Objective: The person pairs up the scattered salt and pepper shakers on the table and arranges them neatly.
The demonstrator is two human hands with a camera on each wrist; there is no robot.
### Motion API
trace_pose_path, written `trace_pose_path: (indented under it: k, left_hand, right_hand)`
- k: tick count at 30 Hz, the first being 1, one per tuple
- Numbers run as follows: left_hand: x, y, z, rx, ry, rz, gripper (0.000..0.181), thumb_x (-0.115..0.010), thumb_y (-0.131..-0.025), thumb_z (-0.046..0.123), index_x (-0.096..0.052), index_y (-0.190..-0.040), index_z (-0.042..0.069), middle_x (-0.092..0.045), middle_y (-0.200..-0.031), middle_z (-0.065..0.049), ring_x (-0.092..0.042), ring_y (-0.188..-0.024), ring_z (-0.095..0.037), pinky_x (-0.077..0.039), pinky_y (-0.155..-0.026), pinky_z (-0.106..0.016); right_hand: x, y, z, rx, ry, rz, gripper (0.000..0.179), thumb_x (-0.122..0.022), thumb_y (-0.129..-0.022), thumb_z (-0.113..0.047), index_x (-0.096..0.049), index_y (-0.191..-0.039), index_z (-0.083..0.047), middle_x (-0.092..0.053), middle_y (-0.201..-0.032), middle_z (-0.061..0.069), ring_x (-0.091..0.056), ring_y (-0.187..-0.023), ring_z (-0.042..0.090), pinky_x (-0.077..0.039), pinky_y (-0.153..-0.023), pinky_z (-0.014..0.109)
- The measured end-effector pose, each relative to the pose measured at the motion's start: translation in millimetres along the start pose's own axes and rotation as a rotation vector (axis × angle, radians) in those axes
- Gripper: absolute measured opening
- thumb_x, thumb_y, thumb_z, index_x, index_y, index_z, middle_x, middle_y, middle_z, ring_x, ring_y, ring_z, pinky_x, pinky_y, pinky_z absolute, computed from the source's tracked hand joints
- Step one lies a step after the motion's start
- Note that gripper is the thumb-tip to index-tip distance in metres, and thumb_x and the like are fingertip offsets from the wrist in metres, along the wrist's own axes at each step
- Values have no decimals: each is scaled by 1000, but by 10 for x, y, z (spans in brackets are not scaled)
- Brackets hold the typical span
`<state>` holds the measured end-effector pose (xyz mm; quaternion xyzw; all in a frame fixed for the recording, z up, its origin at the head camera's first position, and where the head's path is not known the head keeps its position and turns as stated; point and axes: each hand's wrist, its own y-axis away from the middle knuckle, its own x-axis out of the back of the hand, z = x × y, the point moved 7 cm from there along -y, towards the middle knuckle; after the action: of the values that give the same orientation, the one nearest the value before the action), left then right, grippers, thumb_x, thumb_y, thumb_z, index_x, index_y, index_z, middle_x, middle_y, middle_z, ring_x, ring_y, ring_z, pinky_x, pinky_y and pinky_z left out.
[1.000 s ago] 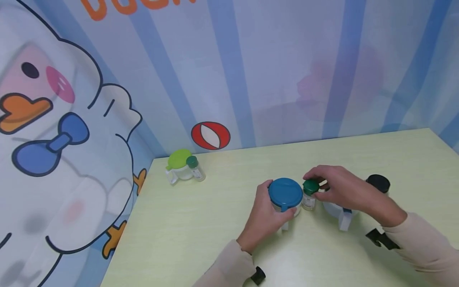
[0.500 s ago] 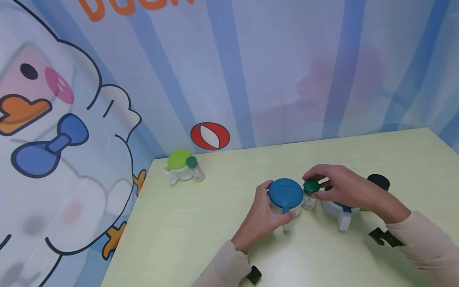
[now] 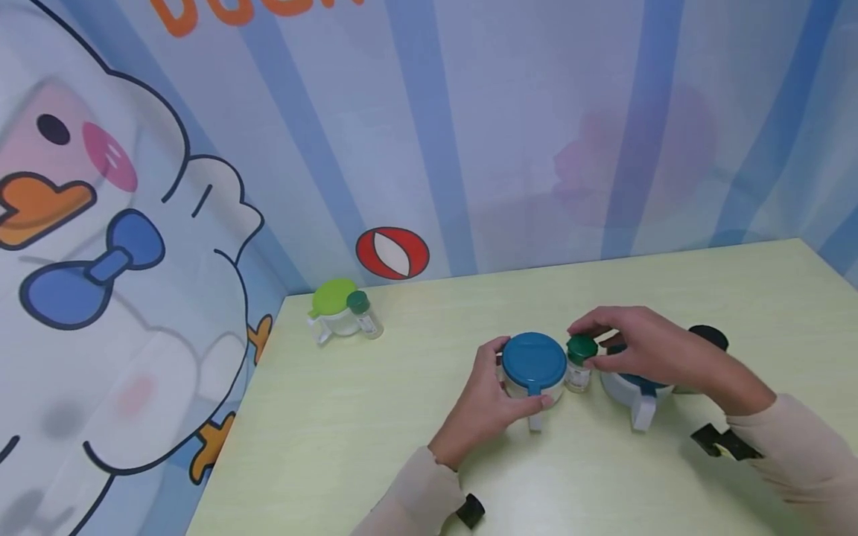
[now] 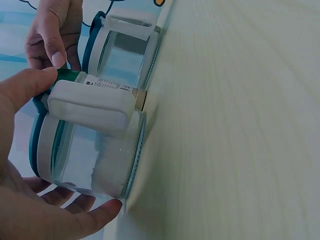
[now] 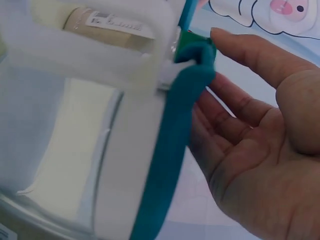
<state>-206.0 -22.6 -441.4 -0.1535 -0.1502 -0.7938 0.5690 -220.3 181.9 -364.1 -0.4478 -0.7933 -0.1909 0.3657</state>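
My left hand (image 3: 485,406) holds a glass seasoning jar with a blue lid (image 3: 534,361), thumb and fingers on opposite sides. In the left wrist view the jar's clear body (image 4: 95,155) and white handle (image 4: 90,105) show. Right beside it stands a small spice bottle (image 3: 578,376) with a green cap; my right hand (image 3: 646,346) pinches that cap between thumb and fingers. Brownish contents and a white label on the bottle (image 5: 102,32) appear in the right wrist view. A second blue-lidded jar (image 3: 626,391) stands partly hidden under the right hand.
Behind the right wrist a black-lidded container (image 3: 709,339) is mostly covered. At the table's far left corner, a green-lidded jar (image 3: 335,305) stands with another green-capped bottle (image 3: 365,315). A printed backdrop (image 3: 523,134) rises along the table's back edge.
Both hands keep their grips and the jar and bottle stay in place. The left forearm has shifted slightly left, the right sleeve slightly right.
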Motion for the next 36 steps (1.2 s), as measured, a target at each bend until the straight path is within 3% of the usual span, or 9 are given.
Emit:
trace_pose_path:
  k: [5,11,16,20,28,36]
  left_hand:
    - [14,4,8,-16,10,-14,97,-85,-82,39,-25,-157,21,-36,-155,0,-40,-142,-21,-43,-113,-49]
    - [47,24,-22,-19,14,-46,97,-84,-82,43,-24,-157,28,-33,-156,9,-36,-144,-15,-42,-114,-43]
    - [124,25,8,-76,22,-63,94,-84,-83,40,-26,-157,28,-33,-158,11,-34,-147,-17,-39,-116,-44]
    - [240,42,21,-103,29,-41,92,-84,-84,39,-29,-156,28,-34,-157,13,-32,-148,-18,-38,-117,-45]
    - [536,94,46,-171,91,-15,80,-82,-87,35,-35,-150,43,-42,-152,18,-37,-144,-13,-37,-117,-50]
    - [876,171,55,-235,87,12,77,-81,-88,32,-37,-150,39,-45,-151,14,-40,-142,-16,-37,-116,-55]
  right_hand:
    - [13,17,-23,-27,4,-4,47,-76,-92,-18,-61,-135,-5,-65,-131,11,-63,-119,31,-56,-94,46]
    - [32,68,-45,-39,14,21,49,-75,-93,-26,-60,-136,-6,-64,-134,13,-62,-122,35,-56,-95,48]
    - [51,79,-132,-15,-2,80,54,-73,-95,-31,-57,-140,-5,-62,-137,17,-60,-125,37,-54,-97,50]
    - [53,61,-255,8,0,129,61,-71,-96,-35,-52,-145,-5,-60,-140,17,-58,-128,36,-53,-99,53]
    - [14,-32,-508,38,-57,189,69,-73,-94,-36,-45,-151,-8,-60,-142,14,-59,-128,36,-50,-102,56]
    - [-167,-221,-678,67,-145,185,73,-76,-92,-37,-43,-152,-11,-63,-138,7,-60,-127,30,-51,-102,53]
